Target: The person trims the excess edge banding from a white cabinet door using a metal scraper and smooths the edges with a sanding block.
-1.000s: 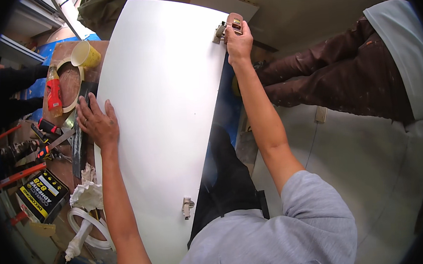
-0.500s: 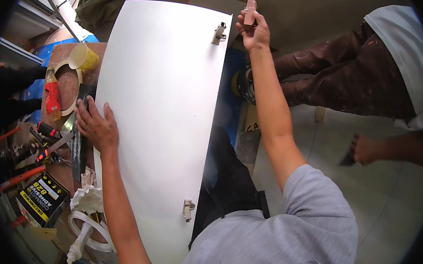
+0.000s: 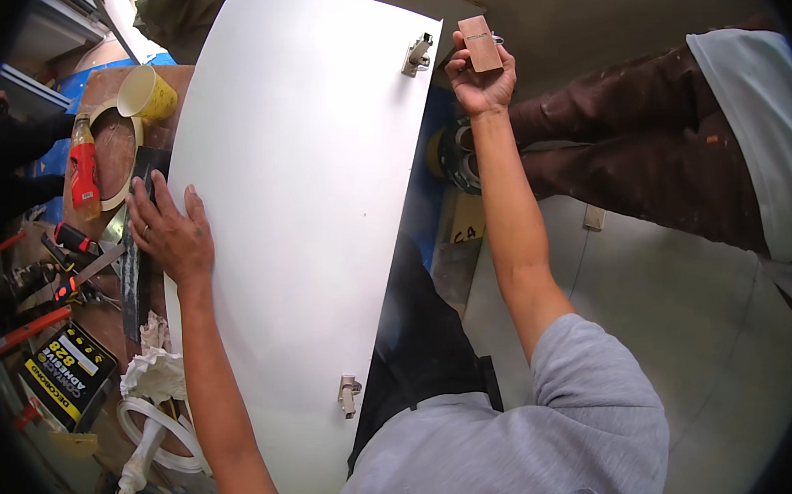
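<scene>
A white cabinet door (image 3: 290, 181) lies in front of me, with a metal hinge (image 3: 417, 55) near its far right corner and another hinge (image 3: 349, 395) at the near right edge. Fingers spread, my left hand (image 3: 175, 235) rests against the door's left edge, its fingertips by a long dark flat strip (image 3: 132, 293). Beyond the far right corner, my right hand (image 3: 481, 85) is raised, palm up, holding a small wooden hand plane (image 3: 480, 46). The plane's flat face, with a narrow slot across it, is turned toward me.
Left of the door, a brown board (image 3: 168, 77) bears a yellow cup (image 3: 148, 94), a red-labelled bottle (image 3: 84, 172) and a ring-shaped frame (image 3: 136, 137). Nearer are a knife (image 3: 74, 237), a black-and-yellow tin (image 3: 67, 375) and white scraps (image 3: 155, 374). A person in brown trousers (image 3: 627, 139) stands at right.
My right hand has moved slightly right and down, turning the plane so its slotted face shows. The co-worker's hand at right has gone out of sight. The view has shifted a little.
</scene>
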Demonstrator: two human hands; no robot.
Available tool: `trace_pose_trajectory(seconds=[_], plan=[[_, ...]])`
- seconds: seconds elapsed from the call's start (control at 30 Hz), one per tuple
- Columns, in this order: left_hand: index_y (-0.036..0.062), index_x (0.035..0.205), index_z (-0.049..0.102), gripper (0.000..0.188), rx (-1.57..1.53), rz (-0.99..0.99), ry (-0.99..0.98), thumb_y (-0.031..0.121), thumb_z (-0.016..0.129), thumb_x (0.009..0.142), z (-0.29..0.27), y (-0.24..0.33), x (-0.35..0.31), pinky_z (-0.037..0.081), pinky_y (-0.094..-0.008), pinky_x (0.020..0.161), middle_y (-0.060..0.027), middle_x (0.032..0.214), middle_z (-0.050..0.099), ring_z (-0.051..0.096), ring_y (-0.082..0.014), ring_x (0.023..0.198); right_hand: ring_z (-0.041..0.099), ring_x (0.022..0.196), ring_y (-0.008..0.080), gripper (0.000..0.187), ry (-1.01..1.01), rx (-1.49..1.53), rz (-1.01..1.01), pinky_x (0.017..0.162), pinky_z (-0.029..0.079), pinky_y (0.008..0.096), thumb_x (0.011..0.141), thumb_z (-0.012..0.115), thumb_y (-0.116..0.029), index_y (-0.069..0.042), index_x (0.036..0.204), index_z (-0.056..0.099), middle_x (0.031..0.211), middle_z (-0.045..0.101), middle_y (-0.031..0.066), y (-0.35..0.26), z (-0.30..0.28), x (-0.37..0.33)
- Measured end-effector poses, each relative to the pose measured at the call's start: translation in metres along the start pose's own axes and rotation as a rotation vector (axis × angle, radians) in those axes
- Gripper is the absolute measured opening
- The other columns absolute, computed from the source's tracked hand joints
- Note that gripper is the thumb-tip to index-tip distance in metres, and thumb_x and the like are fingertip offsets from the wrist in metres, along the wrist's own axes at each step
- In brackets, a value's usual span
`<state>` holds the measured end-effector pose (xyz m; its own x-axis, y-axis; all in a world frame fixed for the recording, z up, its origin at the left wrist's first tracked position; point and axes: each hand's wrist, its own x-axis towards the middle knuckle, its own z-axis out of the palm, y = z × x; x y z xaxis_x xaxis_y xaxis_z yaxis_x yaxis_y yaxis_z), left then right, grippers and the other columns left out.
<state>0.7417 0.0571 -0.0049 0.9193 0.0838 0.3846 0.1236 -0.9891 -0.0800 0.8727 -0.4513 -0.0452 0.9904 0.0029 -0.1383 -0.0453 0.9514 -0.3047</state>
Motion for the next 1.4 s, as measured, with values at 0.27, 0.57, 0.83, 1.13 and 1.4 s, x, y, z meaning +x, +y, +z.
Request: trace_pose_trajectory(seconds=[0.27, 0.57, 0.83, 1.13, 1.4], plan=[[0.0118, 0.139, 0.06, 0.046, -0.013, 0.064, 0.068, 0.035, 0.064, 0.1, -0.008, 0.006, 0.001, 0.03, -0.0628, 0.116, -0.0117, 0.154, 0.046, 0.038, -0.0373, 0.146, 0.067, 0.083, 0.0232, 0.055, 0.064, 0.116, 0.027, 0.076, 0.055, 0.0379, 0.094, 0.06, -0.036, -0.004, 0.139, 0.055, 0.126, 0.064, 0.0233, 0.023, 0.031, -0.076], [0.0001, 0.112, 0.069, 0.018, -0.935, 0.043, -0.158, 0.008, 0.068, 0.097, -0.047, 0.052, -0.008, 0.055, -0.0377, 0.076, -0.0154, 0.101, 0.069, 0.069, -0.0302, 0.087, 0.066, 0.085, 0.022, 0.055, 0.033, 0.075, 0.221, 0.078, 0.054, 0.0372, 0.098, 0.056, -0.04, -0.002, 0.138, 0.055, 0.123, 0.065, 0.0193, 0.059, 0.113, -0.179], [0.0037, 0.148, 0.047, 0.064, -2.281, -0.481, -0.948, 0.054, 0.042, 0.109, -0.151, 0.151, -0.082, 0.051, -0.0333, 0.091, -0.0089, 0.131, 0.062, 0.06, -0.0189, 0.117, 0.069, 0.095, 0.0203, 0.047, 0.092, -0.41, 0.419, 0.08, 0.056, 0.0361, 0.105, 0.046, -0.038, -0.004, 0.136, 0.055, 0.117, 0.068, 0.0107, 0.129, 0.154, -0.263], [0.0077, 0.149, 0.043, 0.054, -2.678, -1.07, -0.779, 0.046, 0.038, 0.111, -0.152, 0.134, -0.142, 0.051, -0.0484, 0.107, -0.0161, 0.142, 0.057, 0.058, -0.0283, 0.129, 0.066, 0.094, 0.0106, 0.032, 0.05, -0.935, 0.197, 0.074, 0.056, 0.0243, 0.104, 0.066, -0.027, -0.004, 0.126, 0.069, 0.113, 0.068, 0.0052, 0.177, 0.143, -0.316], [0.0068, 0.136, 0.06, 0.044, -2.984, -0.894, -0.379, 0.039, 0.047, 0.109, -0.106, 0.097, -0.16, 0.032, -0.0619, 0.119, -0.0125, 0.139, 0.064, 0.047, -0.0361, 0.142, 0.055, 0.066, 0.0073, 0.028, 0.337, -1.163, -0.164, 0.062, 0.047, 0.0251, 0.106, 0.059, -0.02, -0.003, 0.084, 0.067, 0.079, 0.068, 0.0034, 0.137, 0.136, -0.25]])
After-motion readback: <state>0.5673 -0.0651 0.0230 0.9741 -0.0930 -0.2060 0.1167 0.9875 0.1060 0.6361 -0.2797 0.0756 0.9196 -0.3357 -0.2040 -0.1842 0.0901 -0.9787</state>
